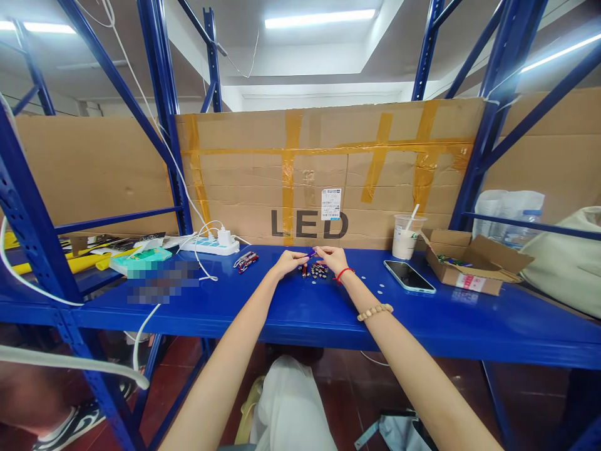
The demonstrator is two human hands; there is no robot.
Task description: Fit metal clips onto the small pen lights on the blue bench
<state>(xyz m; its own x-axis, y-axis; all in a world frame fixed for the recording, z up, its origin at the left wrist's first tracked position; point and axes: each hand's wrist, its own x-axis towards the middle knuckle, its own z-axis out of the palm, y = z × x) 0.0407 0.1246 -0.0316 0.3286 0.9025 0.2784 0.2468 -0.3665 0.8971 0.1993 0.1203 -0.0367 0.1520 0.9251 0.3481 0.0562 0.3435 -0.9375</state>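
Both my arms reach out over a blue metal shelf [291,313]. My left hand [288,260] and my right hand [331,257] meet over a small heap of tiny metal parts [315,270]. Together the fingertips pinch one small purple-blue piece [311,253] just above the heap. A red string sits on my right wrist and a bead bracelet further up the forearm. A small red and silver bundle of parts [246,260] lies to the left of my left hand.
A phone [409,276] lies face up right of the heap, a plastic cup with a straw [407,237] behind it, an open cardboard box [469,262] further right. A white power strip [211,244] sits at the left. A taped cardboard sheet marked LED [328,169] backs the shelf.
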